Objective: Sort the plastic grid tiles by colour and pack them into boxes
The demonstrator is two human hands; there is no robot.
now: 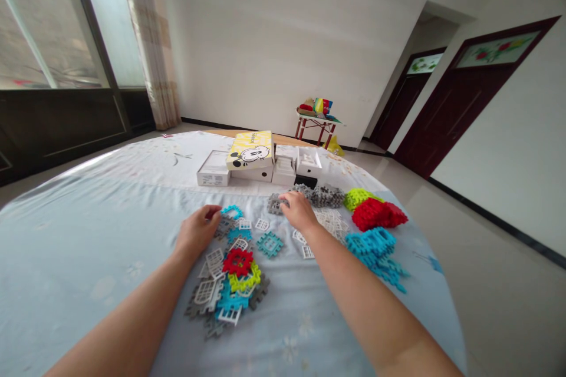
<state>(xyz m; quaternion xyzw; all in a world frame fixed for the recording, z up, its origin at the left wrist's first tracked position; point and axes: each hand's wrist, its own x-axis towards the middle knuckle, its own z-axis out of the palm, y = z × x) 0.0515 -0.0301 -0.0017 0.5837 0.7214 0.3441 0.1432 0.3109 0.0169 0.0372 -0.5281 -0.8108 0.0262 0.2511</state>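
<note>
Where a toothed grey plastic block point(275, 205) lies beside the knobbly grey stack point(328, 195), the right hand point(299, 210) curls at its edge, the left hand point(200, 228) beside a jagged pile point(231, 294); I cannot tell either's grip. Beneath spreads creased, flowered cloth point(110, 247).

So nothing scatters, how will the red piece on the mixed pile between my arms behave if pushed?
The red piece looks flat and plastic, so it's probably light. Its notched edge might catch the green piece beside it. Sitting atop the pile, it could tip.
</note>
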